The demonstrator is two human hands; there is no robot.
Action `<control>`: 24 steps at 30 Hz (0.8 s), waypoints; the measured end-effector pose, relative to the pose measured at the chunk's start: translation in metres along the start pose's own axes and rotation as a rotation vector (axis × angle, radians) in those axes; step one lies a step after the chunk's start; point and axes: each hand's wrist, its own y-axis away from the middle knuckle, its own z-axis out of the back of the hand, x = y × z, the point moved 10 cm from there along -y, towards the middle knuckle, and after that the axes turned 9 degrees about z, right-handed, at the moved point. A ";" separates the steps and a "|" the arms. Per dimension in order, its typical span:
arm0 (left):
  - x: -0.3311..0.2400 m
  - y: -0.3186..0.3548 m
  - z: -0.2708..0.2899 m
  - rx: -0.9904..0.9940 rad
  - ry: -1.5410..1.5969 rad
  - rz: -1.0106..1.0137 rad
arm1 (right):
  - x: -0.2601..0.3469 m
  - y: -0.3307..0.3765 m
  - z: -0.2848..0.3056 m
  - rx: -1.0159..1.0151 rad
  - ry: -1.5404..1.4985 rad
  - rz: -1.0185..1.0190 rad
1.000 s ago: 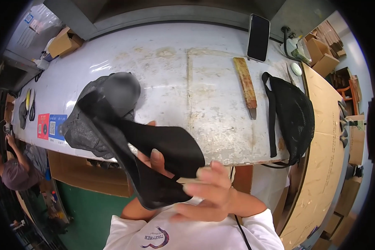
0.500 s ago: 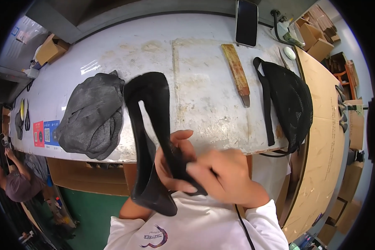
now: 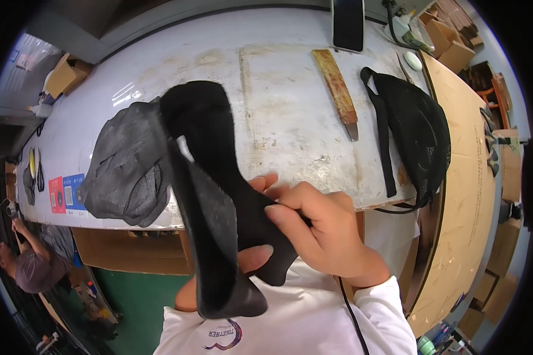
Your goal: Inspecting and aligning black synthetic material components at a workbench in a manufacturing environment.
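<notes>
I hold a long, curved black fabric piece (image 3: 210, 177) up in front of my chest, its wide end rising over the white worktable (image 3: 290, 112). My left hand (image 3: 256, 258) grips it from underneath; only a thumb and some fingertips show past the cloth. My right hand (image 3: 323, 236) pinches the piece's right edge near its lower half. A heap of dark grey fabric pieces (image 3: 127, 171) lies on the table just left of the held piece.
A black mesh piece with a strap (image 3: 417, 133) lies at the table's right end, a rusty flat blade (image 3: 337, 89) beside it, and a dark phone (image 3: 347, 23) at the far edge. Cardboard boxes (image 3: 65, 74) sit far left. Another person (image 3: 23, 266) works at lower left.
The black piece has been raised and turned, so its wide end now stands over the table. My right hand has shifted onto its right edge. The grey heap stays put.
</notes>
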 end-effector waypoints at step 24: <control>0.017 0.023 0.014 0.300 -0.392 0.212 | -0.003 -0.003 -0.012 0.268 -0.277 -0.008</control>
